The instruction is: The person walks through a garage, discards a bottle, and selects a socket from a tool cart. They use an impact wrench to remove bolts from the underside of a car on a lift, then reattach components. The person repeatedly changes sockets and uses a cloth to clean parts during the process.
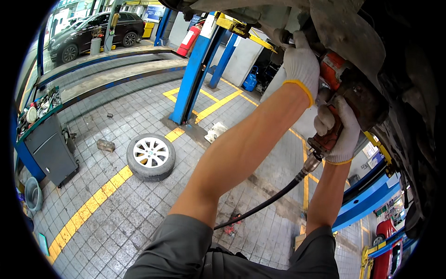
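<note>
My right hand (343, 132), in a white knit glove with a yellow cuff, is closed round the handle of a worn red air impact wrench (333, 69). From the handle's base a metal coupling (312, 162) leads into a black air hose (274, 199) that runs down past my left arm. Higher up, my left hand (299, 65), gloved the same way, is wrapped at the wrench's front end; most of its fingers are hidden behind the glove's back. Just beyond its fingertips shows a dark round metal part (281, 36). Both hands are raised under a vehicle's dirty underside (348, 28).
A blue lift post (193, 79) stands ahead. On the tiled floor lie a wheel with a white rim (151, 156) and a small block (106, 145). A grey tool cabinet (49, 151) is at left. A red fire extinguisher (188, 39) and a dark parked car (97, 35) are farther back.
</note>
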Action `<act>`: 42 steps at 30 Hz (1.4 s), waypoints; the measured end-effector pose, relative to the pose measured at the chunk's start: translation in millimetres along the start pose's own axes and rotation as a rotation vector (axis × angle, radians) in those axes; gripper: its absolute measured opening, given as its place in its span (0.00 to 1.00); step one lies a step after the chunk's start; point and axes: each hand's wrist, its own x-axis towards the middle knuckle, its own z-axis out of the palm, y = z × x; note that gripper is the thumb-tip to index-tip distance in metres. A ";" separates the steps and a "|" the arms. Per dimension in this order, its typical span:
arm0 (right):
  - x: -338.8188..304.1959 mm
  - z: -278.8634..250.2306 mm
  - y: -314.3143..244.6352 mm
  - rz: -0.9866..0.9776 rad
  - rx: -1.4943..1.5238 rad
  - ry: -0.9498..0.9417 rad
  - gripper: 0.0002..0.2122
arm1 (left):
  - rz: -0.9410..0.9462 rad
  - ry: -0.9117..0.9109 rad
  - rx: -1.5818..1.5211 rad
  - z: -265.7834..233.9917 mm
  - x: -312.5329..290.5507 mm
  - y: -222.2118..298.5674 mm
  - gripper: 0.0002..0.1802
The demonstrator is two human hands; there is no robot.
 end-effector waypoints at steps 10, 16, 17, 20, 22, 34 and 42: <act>3.8 -16.1 -3.0 0.064 -0.049 -0.004 0.13 | -0.072 0.013 -0.245 -1.0 -16.1 6.3 0.26; -22.9 -11.6 2.9 0.001 -0.070 0.073 0.16 | 0.097 -0.035 -0.037 0.4 -36.3 13.9 0.20; -34.2 -19.8 6.2 -0.027 -0.068 0.071 0.17 | 0.097 -0.049 -0.033 3.8 -48.0 8.2 0.21; -75.6 -53.3 25.5 -0.061 -0.004 0.075 0.22 | 0.211 -0.092 0.097 12.2 -70.5 -25.3 0.24; -109.0 -67.6 43.1 -0.086 0.036 0.084 0.19 | 0.179 -0.148 0.120 16.9 -86.3 -42.8 0.26; -251.7 -49.7 63.8 -0.206 -0.156 0.379 0.16 | -0.605 -0.472 -0.565 47.4 -190.7 -80.7 0.17; -312.1 -85.0 58.6 -0.231 -0.283 0.482 0.27 | -0.810 -0.533 -0.644 78.0 -221.4 -83.7 0.17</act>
